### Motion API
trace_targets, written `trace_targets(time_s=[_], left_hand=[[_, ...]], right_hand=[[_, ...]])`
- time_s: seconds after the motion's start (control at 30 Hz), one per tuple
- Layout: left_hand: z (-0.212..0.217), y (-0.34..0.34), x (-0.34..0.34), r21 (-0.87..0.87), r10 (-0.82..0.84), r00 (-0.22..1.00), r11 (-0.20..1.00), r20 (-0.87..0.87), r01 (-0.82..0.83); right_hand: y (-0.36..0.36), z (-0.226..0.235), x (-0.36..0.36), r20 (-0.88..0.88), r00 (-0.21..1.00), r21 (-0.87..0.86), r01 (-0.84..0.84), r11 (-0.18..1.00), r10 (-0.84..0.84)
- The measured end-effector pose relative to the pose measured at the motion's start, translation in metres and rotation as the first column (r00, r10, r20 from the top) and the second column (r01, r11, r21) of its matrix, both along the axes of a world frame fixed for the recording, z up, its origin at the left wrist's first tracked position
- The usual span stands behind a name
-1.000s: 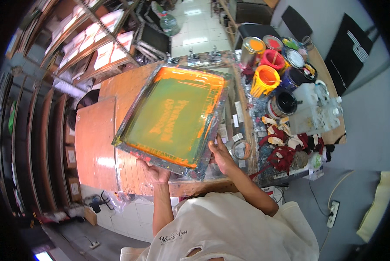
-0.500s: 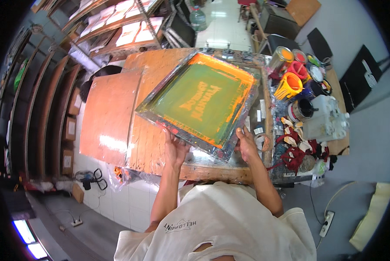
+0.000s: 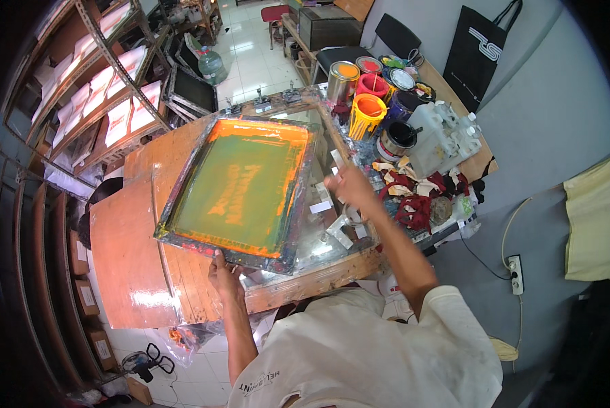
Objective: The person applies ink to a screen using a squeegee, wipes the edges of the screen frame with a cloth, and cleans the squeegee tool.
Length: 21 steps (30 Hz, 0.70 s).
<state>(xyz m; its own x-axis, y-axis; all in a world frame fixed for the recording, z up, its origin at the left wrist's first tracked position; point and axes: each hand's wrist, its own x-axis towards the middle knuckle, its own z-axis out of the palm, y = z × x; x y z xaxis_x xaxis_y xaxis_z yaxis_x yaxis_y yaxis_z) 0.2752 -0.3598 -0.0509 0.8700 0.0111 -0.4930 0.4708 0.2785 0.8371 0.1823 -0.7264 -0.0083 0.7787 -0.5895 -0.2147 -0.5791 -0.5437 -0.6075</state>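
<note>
The left hand (image 3: 222, 270) grips the near edge of the printing screen (image 3: 240, 187), steadying it flat on the wooden table (image 3: 131, 251). The right hand (image 3: 342, 185), just right of the screen, holds nothing visible; its fingers are too blurred to tell.

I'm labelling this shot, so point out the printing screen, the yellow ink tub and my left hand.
printing screen (image 3: 240, 187), head view, green mesh centre.
yellow ink tub (image 3: 366, 115), head view, outer wall.
left hand (image 3: 223, 270), head view, back of hand.

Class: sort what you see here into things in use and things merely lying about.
In use: screen frame, gripped by left hand; right hand beside it; table.
Lying about: paint cans, rags, white jug, black bag.
</note>
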Motion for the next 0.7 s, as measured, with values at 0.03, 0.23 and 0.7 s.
trace_targets(time_s=[0.03, 0.23, 0.7], left_hand=[[0.0, 0.004, 0.0, 0.008, 0.015, 1.0, 1.0, -0.002, -0.015], [-0.002, 0.002, 0.002, 0.081, 0.088, 0.996, 0.993, 0.014, -0.089], [-0.005, -0.01, 0.004, 0.085, 0.236, 0.971, 0.967, 0.045, -0.239]], right_hand=[[-0.023, 0.02, 0.003, 0.206, 0.978, -0.315, 0.047, 0.948, 0.02], [-0.204, 0.039, 0.044, -0.052, 0.982, -0.698, 0.092, 0.71, -0.179], [-0.225, 0.012, 0.067, -0.23, 0.971, -0.56, -0.081, 0.825, -0.061]])
